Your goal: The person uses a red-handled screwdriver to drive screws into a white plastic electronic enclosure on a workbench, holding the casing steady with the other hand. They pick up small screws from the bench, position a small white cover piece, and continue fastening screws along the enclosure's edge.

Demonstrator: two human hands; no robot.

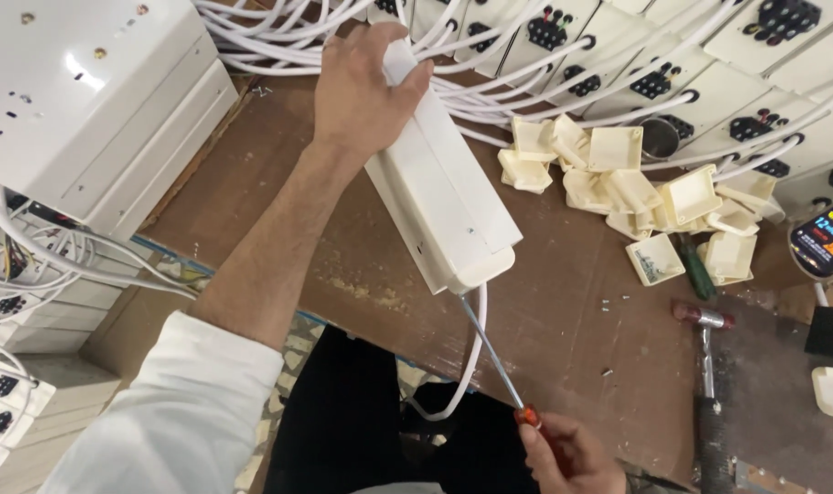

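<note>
My left hand point(362, 82) grips the far end of a long white plastic extension box point(444, 197), which lies tilted on the brown table point(563, 302). A white cable point(467, 366) leaves the near end of the box. My right hand point(567, 457) holds a screwdriver point(494, 357) by its red handle, and the thin metal shaft points up into the near end of the box. The left arm wears a white sleeve.
A pile of cream square plastic caps point(636, 183) lies right of the box. A hammer point(704, 348) and a green-handled tool point(695, 270) rest at the right. Rows of white socket boxes point(672, 64) with cables fill the back. A stack of white boxes point(87, 91) stands left. A phone point(823, 238) lies far right.
</note>
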